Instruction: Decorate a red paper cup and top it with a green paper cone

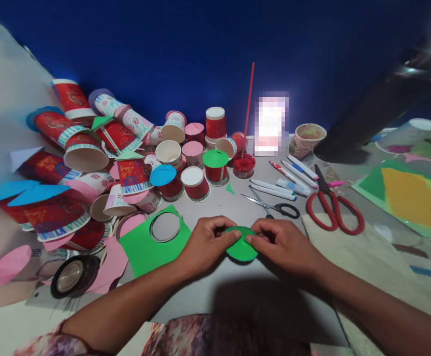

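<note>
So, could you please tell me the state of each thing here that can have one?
Green paper disc: pinched at its edges by both hands.
Left hand: fingers shut on the disc.
Right hand: fingers shut on the disc.
Green sheet: flat, with a round hole cut out.
Red scissors: closed, lying flat.
Small black scissors: slightly open.
Red paint pot: open, stick standing in it.

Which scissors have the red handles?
The bigger pair, lying to the right of the markers. The smaller scissors beside them, just beyond the right hand, have black handles.
</note>
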Motion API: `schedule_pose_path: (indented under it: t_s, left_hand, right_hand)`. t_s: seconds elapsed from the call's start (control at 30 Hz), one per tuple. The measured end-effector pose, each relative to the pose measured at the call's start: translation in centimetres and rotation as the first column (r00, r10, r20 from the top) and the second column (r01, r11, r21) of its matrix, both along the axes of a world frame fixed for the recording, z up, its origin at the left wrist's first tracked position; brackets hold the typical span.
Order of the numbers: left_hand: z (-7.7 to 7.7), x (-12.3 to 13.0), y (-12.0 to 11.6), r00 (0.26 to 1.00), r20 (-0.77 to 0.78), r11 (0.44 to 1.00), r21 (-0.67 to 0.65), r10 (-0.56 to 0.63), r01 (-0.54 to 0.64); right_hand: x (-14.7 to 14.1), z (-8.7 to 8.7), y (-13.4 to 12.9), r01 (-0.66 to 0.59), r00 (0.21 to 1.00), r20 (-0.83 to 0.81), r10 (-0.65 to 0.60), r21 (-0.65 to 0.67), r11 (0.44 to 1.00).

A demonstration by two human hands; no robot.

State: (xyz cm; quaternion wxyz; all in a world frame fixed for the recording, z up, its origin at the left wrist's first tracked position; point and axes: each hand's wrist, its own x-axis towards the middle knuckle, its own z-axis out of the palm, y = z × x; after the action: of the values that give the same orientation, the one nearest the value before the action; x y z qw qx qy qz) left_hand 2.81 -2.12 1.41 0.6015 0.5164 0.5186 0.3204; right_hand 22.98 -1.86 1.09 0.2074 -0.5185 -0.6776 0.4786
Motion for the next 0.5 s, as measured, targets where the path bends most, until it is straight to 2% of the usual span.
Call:
schedule_pose_path:
  t_s: [0.33, 0.5]
  left_hand:
    - [0.1, -0.15, 0.13, 0.998, -0.054, 0.999, 0.04, -0.023, 0.025]
    - [0.08, -0.31, 0.13, 0.997, -0.051, 0.998, 0.043, -0.052, 0.054]
  right_hand:
    - [0.0, 0.01, -0.04, 0.018, 0.999, -0.045, -0.019, -0.027, 0.999]
    - [0.15, 0.01, 0.05, 0.016, 0.999, -0.042, -0.011, 0.13, 0.991]
